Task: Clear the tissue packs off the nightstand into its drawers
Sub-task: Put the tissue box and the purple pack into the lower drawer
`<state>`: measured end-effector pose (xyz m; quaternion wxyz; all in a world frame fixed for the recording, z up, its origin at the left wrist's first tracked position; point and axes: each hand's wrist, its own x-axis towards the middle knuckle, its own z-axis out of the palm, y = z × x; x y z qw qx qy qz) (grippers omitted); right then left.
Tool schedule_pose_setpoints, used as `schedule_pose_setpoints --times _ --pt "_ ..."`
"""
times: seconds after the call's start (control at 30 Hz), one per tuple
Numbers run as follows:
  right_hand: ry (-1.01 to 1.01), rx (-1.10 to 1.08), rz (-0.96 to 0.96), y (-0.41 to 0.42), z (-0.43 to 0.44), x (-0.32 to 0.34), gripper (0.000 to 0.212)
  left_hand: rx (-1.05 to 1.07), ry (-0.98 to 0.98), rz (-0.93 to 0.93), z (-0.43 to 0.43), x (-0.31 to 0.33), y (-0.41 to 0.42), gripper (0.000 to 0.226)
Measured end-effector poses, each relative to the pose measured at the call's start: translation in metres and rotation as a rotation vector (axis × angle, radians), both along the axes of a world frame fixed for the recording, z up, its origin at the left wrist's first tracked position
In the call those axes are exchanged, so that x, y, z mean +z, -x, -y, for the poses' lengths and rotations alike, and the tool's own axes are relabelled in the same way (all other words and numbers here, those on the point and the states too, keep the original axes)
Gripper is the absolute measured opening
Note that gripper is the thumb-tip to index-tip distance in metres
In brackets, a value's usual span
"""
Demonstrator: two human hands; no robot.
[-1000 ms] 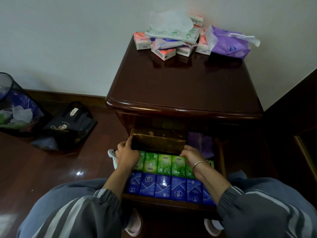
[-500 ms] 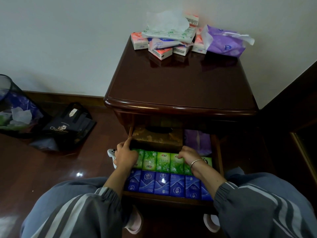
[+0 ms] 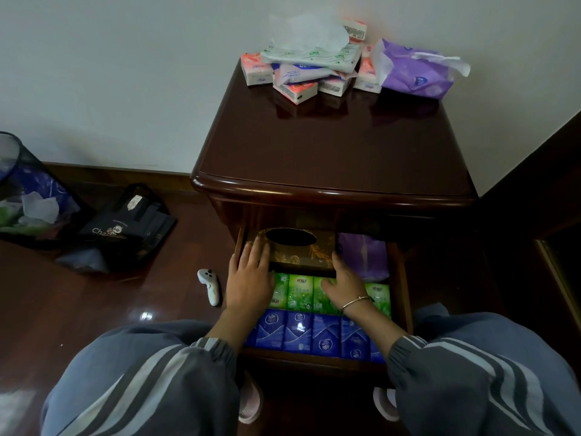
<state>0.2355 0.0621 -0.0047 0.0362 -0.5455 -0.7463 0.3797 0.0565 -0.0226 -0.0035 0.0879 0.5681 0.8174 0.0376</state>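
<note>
Head view: the left hand (image 3: pixel 250 278) is lying flat, grip released, on the brown tissue box (image 3: pixel 301 250) in the drawer (image 3: pixel 405 294). The right hand (image 3: pixel 344 284), also released, is pressing the box end. The tissue packs (image 3: pixel 301 73) are lying piled at the back of the nightstand (image 3: pixel 330 152). They are probably light, soft and slippery, so pinch their sides.

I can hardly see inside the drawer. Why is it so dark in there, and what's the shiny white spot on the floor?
Head view: the nightstand top overhangs the drawer, shading its back; the blue packs in front catch more light; the white spot is glare off the glossy floor.
</note>
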Motion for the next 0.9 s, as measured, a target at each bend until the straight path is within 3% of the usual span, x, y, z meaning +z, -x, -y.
schedule_pose_setpoints --times 0.27,0.63,0.7,0.77,0.83,0.9 --pt "0.064 -0.123 -0.095 -0.006 -0.001 -0.003 0.068 0.007 0.119 0.006 0.004 -0.007 -0.006 0.064" --pt "0.128 -0.053 -0.073 -0.015 0.002 -0.003 0.072 0.017 0.114 0.101 0.011 -0.006 -0.003 0.069" --pt "0.163 -0.106 -0.117 -0.015 -0.001 0.001 0.068 0.085 0.016 0.212 0.010 0.000 0.000 0.068" --pt "0.067 -0.238 -0.166 -0.019 -0.008 0.008 0.057 0.241 -0.220 0.380 0.008 0.012 0.004 0.068" --pt "-0.067 -0.491 -0.221 -0.028 -0.016 0.018 0.041 0.464 -0.456 0.564 0.006 0.029 0.009 0.070" --pt "-0.128 -0.820 -0.345 -0.042 -0.023 0.030 0.032 0.647 -0.571 0.738 0.003 0.045 0.019 0.074"
